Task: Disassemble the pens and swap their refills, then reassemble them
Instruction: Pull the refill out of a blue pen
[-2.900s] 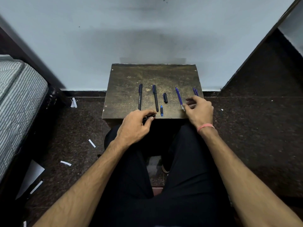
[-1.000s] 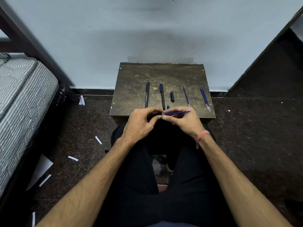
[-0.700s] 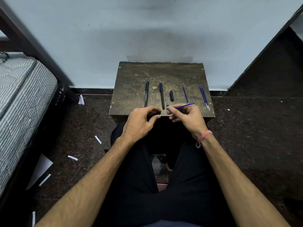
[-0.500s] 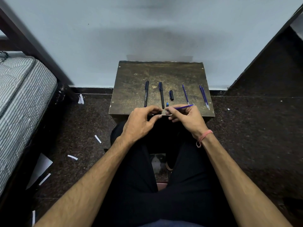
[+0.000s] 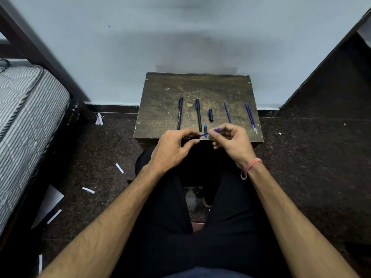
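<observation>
Along the left edge of the frame, the striped mattress [image 5: 24, 109] is lying beside a dark bed post, and white paper scraps [image 5: 88, 190] are lying scattered on the dark floor below it. In the upper middle, the small dark wooden stool [image 5: 196, 87] is standing against the pale wall, and you are sitting just below it with your knees under its near edge.

On the stool top, two capped black pens are lying side by side: the left black pen [image 5: 180, 113] and the right black pen [image 5: 198, 114]. Just right of them a short black cap [image 5: 210, 115] is resting, and below it a small blue-tipped piece [image 5: 205, 129]. Further right a single blue refill [image 5: 227, 112] is lying, and near the right edge a pair of blue refills [image 5: 251, 118] are lying touching each other.

At the stool's near edge, your left hand [image 5: 172, 151] is curling shut around a dark pen barrel, mostly hidden inside the fingers. Your right hand [image 5: 232, 145] is pinching the blue refill in hand [image 5: 208, 132] between thumb and forefinger, its other end meeting your left fingertips [image 5: 195, 140]. A pink band [image 5: 250, 168] is circling your right wrist.
</observation>
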